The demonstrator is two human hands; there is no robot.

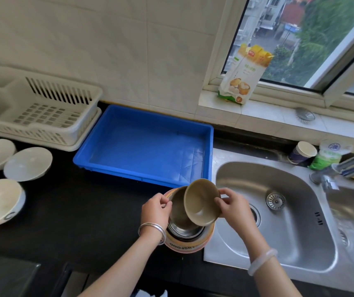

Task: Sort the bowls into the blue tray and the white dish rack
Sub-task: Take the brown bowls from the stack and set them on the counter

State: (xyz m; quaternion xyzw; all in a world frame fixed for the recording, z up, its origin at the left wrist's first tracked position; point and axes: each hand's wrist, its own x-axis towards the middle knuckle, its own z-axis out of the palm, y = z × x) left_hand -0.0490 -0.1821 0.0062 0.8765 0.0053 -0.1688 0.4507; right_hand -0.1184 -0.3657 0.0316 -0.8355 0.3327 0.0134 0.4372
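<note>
A stack of nested bowls (187,241) stands on the dark counter beside the sink, with an orange-and-white bowl outermost and metal bowls inside. My right hand (234,207) holds a tan bowl (201,203) tilted on edge above the stack. My left hand (155,211) grips the rim of a second tan bowl (177,211) that still sits in the stack. The blue tray (116,133) lies just behind, with nothing in it. The white dish rack (68,133) stands at the far left and holds nothing. Several white bowls (27,163) rest on the counter at the left.
A steel sink (289,243) with a faucet (343,166) fills the right side. A paper cup (302,152) and a green packet (328,154) sit behind it. A flour bag (242,76) leans on the window sill.
</note>
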